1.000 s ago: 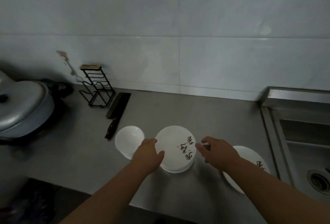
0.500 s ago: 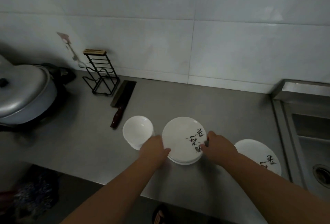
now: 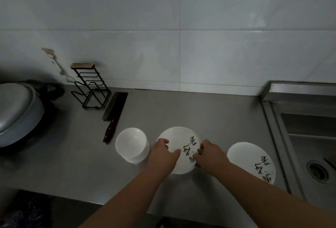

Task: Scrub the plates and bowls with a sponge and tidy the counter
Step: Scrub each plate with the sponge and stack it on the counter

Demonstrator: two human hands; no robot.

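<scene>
Grip, left hand (image 3: 161, 156): we see it holding the left edge of the middle plate (image 3: 179, 140), thumb laid across the white face, the other fingers hidden below the rim.
Grip, right hand (image 3: 211, 156): fingers curled at the same plate's right rim. A small grey object (image 3: 200, 151) shows at the fingertips, and we cannot tell what it is.
Middle plate: white, flat on the steel counter (image 3: 209, 115), near its front edge, between the bowl (image 3: 131, 143) and the second plate (image 3: 243, 156).
Writing: black brush-style characters on the right half of the middle plate, with a like set on the second plate. We cannot read either.
Second plate: white, flat, apart from the middle plate, just beside the sink (image 3: 309, 147).
Bowl: white, upright, just left of the left hand.
Cleaver (image 3: 115, 108): flat on the counter behind the bowl, dark wooden handle toward us.
Wire rack (image 3: 91, 89): black, upright against the tiled wall (image 3: 218, 55), beside the cleaver's blade.
Lidded pan (image 3: 18, 111): grey metal, far left.
Sink: steel basin at the right, drain (image 3: 318, 171) in view.
</scene>
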